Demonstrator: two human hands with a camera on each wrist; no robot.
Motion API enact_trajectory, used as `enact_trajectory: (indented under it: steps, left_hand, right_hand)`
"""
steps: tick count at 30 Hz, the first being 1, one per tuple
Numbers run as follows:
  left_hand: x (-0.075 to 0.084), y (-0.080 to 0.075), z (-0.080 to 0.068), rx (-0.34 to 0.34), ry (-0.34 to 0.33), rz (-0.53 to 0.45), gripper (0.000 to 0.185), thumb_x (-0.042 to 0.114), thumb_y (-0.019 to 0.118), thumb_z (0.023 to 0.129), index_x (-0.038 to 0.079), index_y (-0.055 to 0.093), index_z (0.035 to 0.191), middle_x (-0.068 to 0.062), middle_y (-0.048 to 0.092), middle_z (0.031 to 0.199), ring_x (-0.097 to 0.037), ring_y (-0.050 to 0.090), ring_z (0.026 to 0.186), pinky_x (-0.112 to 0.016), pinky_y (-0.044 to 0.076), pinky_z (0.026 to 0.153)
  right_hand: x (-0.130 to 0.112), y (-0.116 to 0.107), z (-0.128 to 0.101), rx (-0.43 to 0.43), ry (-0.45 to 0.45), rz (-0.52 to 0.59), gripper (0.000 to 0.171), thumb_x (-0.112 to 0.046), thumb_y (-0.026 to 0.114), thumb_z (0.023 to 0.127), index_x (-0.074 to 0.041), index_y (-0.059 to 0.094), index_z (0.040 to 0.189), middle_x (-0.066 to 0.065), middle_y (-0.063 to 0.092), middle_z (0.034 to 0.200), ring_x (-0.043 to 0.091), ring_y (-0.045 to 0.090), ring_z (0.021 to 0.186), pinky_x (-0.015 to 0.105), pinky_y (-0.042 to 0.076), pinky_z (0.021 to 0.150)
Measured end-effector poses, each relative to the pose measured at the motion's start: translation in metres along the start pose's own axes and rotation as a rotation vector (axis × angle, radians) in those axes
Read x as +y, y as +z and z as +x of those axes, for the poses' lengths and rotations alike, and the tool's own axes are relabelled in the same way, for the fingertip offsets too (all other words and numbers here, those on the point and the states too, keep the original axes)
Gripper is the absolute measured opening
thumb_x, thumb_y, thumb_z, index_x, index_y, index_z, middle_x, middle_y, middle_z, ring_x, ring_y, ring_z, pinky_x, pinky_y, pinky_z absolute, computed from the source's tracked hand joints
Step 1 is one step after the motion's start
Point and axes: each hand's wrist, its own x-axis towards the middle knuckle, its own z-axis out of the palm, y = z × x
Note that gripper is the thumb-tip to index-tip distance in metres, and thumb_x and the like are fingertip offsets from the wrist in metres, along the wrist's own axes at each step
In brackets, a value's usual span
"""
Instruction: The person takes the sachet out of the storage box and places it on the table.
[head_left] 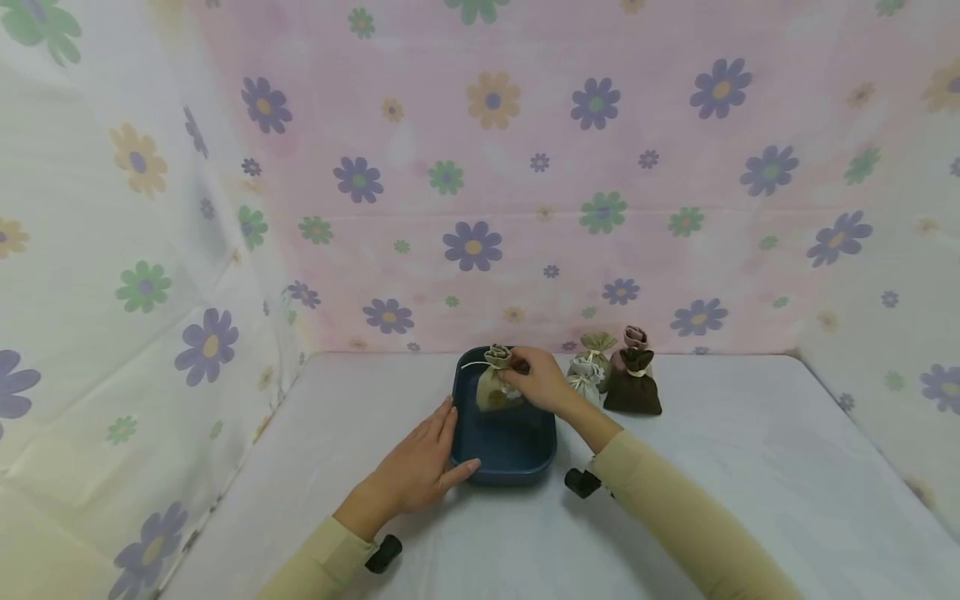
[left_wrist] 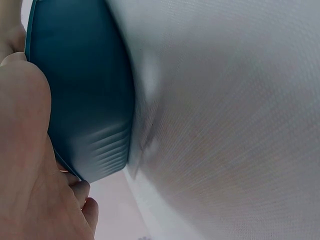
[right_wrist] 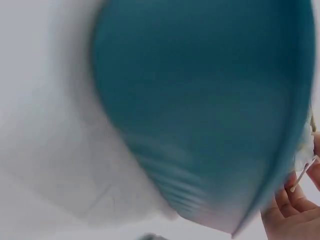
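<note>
A dark blue tray with rounded corners point(head_left: 506, 478) stands on the white-covered table. My left hand point(head_left: 416, 462) rests on its left side, fingers straight along the rim and thumb over the near left corner. The left wrist view has that hand point(left_wrist: 30, 150) against the tray's ribbed outer wall point(left_wrist: 85, 85). Over the tray's far part, my right hand point(head_left: 542, 382) pinches a small beige drawstring pouch point(head_left: 491, 395) by its gathered neck. A pale string sticks out to the pouch's left. In the right wrist view, the tray wall point(right_wrist: 210, 100) hides most of the pouch.
Right of the tray, several tied pouches stand close together: a dark brown one point(head_left: 633, 393), a whitish one point(head_left: 586, 373), an olive one point(head_left: 597, 343) and a pinkish-brown one point(head_left: 635, 336). Flowered cloth point(head_left: 517, 175) encloses the table at the back and sides.
</note>
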Motion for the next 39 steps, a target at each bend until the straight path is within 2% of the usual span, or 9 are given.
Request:
enact_trajectory:
  steps: [8,15,20,24,26,28,30,34,39]
  left_hand:
    - [-0.001,0.002,0.001,0.014,0.008,0.021,0.099,0.071,0.031,0.102,-0.008,0.021,0.159,-0.023,0.007,0.170,-0.033,0.019,0.156,-0.048,0.026,0.123]
    - [0.000,0.000,0.001,0.000,0.006,0.020,0.098,0.071,0.032,0.102,-0.008,0.019,0.160,-0.024,0.007,0.169,-0.033,0.018,0.156,-0.048,0.024,0.124]
    - [0.000,0.000,0.001,-0.002,0.006,0.025,0.099,0.071,0.032,0.102,-0.008,0.018,0.160,-0.024,0.006,0.169,-0.034,0.018,0.156,-0.048,0.024,0.124]
    - [0.000,0.000,0.001,-0.005,0.003,0.022,0.099,0.071,0.032,0.102,-0.008,0.018,0.160,-0.024,0.006,0.169,-0.034,0.018,0.156,-0.048,0.024,0.124]
    - [0.000,0.000,0.000,-0.008,0.002,0.020,0.099,0.071,0.033,0.102,-0.008,0.018,0.160,-0.024,0.006,0.169,-0.034,0.018,0.156,-0.048,0.024,0.124]
    - [0.000,-0.001,0.000,-0.011,0.002,0.018,0.099,0.070,0.033,0.102,-0.008,0.017,0.160,-0.025,0.006,0.169,-0.034,0.017,0.156,-0.048,0.024,0.124]
    - [0.000,-0.002,0.000,-0.012,0.004,0.017,0.098,0.070,0.033,0.103,-0.009,0.017,0.160,-0.025,0.006,0.169,-0.034,0.017,0.156,-0.048,0.024,0.124]
    - [0.001,-0.003,0.001,-0.016,0.003,0.012,0.098,0.069,0.034,0.103,-0.009,0.017,0.160,-0.024,0.006,0.169,-0.034,0.017,0.156,-0.048,0.024,0.124]
    - [0.001,-0.003,0.001,-0.013,0.002,0.009,0.098,0.069,0.035,0.103,-0.009,0.018,0.159,-0.025,0.008,0.169,-0.035,0.019,0.156,-0.048,0.025,0.124]
  right_hand:
    - [-0.011,-0.025,-0.020,0.006,0.044,0.022,0.011,-0.020,0.069,0.100,-0.009,0.068,0.098,0.008,0.070,0.101,0.022,0.064,0.091,0.039,0.053,0.075]
    - [-0.019,-0.044,-0.036,-0.010,0.072,0.038,0.012,-0.021,0.068,0.100,-0.009,0.068,0.103,0.009,0.070,0.108,0.032,0.066,0.109,0.045,0.057,0.082]
    - [-0.016,-0.052,-0.043,-0.002,0.078,0.015,0.013,-0.020,0.068,0.100,-0.008,0.068,0.101,0.009,0.070,0.106,0.033,0.066,0.108,0.048,0.057,0.085]
    - [-0.010,-0.058,-0.050,0.001,0.091,0.018,0.025,-0.021,0.068,0.100,-0.006,0.069,0.119,0.011,0.068,0.110,0.033,0.065,0.110,0.051,0.056,0.091]
    - [-0.008,-0.061,-0.055,0.009,0.092,0.022,0.028,-0.021,0.068,0.100,-0.006,0.068,0.123,0.011,0.068,0.111,0.033,0.064,0.111,0.052,0.055,0.093]
    - [-0.006,-0.064,-0.060,0.019,0.096,0.023,0.023,-0.021,0.069,0.100,-0.008,0.069,0.119,0.010,0.067,0.109,0.031,0.065,0.109,0.050,0.055,0.093]
    - [-0.003,-0.068,-0.065,0.025,0.096,0.021,0.014,-0.021,0.068,0.100,-0.008,0.067,0.104,0.009,0.067,0.106,0.029,0.066,0.105,0.048,0.056,0.088]
    - [0.004,-0.076,-0.077,0.029,0.125,0.027,0.016,-0.022,0.068,0.101,-0.007,0.062,0.097,0.010,0.067,0.100,0.027,0.066,0.095,0.041,0.055,0.076]
    - [0.014,-0.085,-0.092,0.038,0.166,0.026,0.025,-0.022,0.067,0.101,-0.005,0.068,0.120,0.010,0.072,0.104,0.023,0.067,0.096,0.037,0.054,0.079]
